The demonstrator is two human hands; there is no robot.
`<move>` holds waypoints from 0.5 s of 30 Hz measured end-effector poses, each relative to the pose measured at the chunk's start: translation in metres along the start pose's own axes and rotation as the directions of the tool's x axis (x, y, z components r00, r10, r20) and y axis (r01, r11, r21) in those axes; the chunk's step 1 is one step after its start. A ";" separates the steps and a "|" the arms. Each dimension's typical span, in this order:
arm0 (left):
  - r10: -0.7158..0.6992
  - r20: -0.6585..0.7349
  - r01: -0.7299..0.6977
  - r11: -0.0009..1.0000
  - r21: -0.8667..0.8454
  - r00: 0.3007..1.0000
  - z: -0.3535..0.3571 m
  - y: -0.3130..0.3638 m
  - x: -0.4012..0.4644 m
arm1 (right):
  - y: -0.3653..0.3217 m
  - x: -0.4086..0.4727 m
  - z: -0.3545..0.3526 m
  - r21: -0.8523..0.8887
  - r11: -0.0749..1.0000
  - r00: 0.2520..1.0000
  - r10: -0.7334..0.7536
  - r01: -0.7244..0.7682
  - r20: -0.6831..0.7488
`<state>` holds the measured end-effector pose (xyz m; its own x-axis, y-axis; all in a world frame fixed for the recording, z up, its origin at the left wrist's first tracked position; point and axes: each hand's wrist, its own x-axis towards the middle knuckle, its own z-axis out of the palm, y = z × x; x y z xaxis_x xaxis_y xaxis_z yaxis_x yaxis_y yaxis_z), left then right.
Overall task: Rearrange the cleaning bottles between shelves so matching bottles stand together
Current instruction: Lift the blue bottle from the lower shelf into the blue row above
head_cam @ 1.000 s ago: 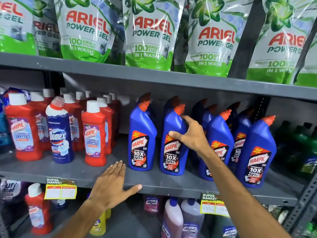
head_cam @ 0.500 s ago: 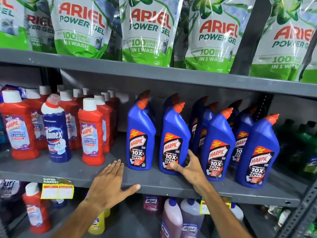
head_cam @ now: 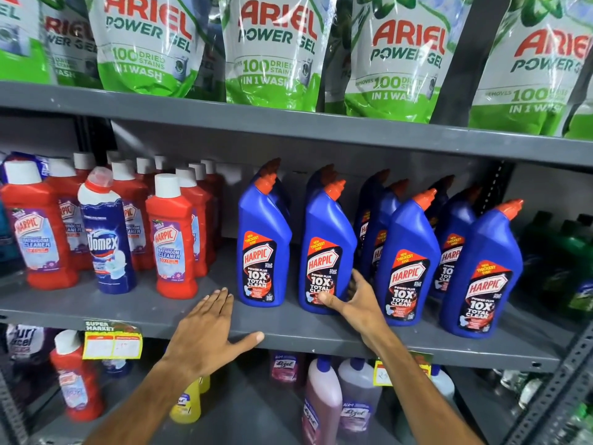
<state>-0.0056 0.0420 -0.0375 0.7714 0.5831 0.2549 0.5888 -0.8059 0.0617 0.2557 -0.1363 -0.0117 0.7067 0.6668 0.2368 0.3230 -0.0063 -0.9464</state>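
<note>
Harpic bottle [head_cam: 324, 252], middle shelf [head_cam: 288, 332]: right hand [head_cam: 356, 300] has dropped from neck to base, fingers apparently curled round it. Left hand [head_cam: 208, 329] flat, empty. Likely nudging into row.

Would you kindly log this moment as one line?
left hand: flat on shelf edge | right hand: at base of blue Harpic bottle | Domex bottle: among red Harpic bottles

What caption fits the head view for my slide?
Right hand grips the base of a blue Harpic bottle; left hand rests flat on the middle shelf.
</note>
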 end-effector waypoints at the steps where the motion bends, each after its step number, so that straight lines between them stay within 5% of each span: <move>1: -0.004 0.000 0.004 1.000 -0.001 1.000 -0.001 0.000 0.000 | -0.001 -0.003 0.001 -0.029 1.000 1.000 -0.008 0.008 -0.020; 6: -0.030 -0.058 0.028 0.999 -0.026 0.998 0.004 0.007 -0.011 | -0.009 -0.037 0.010 -0.189 0.978 0.981 -0.114 0.085 -0.154; 11: 0.095 -0.303 -0.121 0.990 -0.067 0.948 0.042 0.023 -0.060 | 0.008 -0.097 0.027 -0.333 0.915 0.897 -0.330 0.228 -0.294; 15: 0.159 -0.240 -0.183 0.980 -0.081 0.958 0.105 0.027 -0.110 | 0.057 -0.144 0.046 -0.446 0.832 0.811 -0.492 0.330 -0.317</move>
<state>-0.0493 -0.0330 -0.1650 0.7743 0.4057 0.4857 0.4160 -0.9046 0.0923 0.1433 -0.1988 -0.1104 0.6138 0.3082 0.7268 0.7828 -0.1181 -0.6110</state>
